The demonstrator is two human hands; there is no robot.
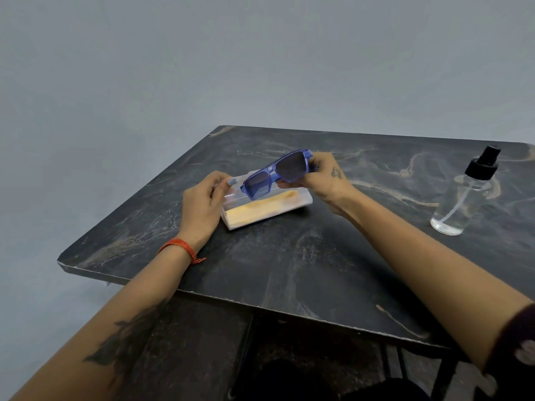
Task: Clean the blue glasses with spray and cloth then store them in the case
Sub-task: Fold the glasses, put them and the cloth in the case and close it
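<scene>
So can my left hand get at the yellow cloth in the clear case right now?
Probably yes: the left hand holds the case open and the cloth lies uncovered beside it.

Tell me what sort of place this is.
Probably a bare indoor room set up for a tabletop task: a dark marble-patterned table on a metal frame, a plain grey wall, and only a spray bottle.
</scene>
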